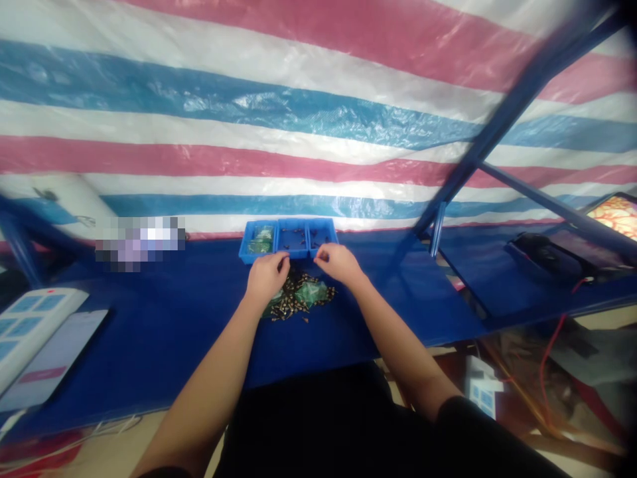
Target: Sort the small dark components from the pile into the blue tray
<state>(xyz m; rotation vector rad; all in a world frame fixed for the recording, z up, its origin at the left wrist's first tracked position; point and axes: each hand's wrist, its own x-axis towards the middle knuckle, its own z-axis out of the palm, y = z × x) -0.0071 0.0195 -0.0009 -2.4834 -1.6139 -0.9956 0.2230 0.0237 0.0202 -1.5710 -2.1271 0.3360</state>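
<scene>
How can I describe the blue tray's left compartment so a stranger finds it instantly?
On the blue table, look beyond the person's left hand and right hand to the blue tray with three compartments. The left compartment holds green packets, while the other two hold small dark pieces.

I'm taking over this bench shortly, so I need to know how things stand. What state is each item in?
Left hand, curled at tray's front edge
Right hand, fingertips together at tray's front edge
Tray, three compartments, all holding items
Green packets, in left compartment
Dark parts, scattered in middle compartment
Metal parts, loose heap on blue cloth
Green bag, crumpled among heap
</scene>
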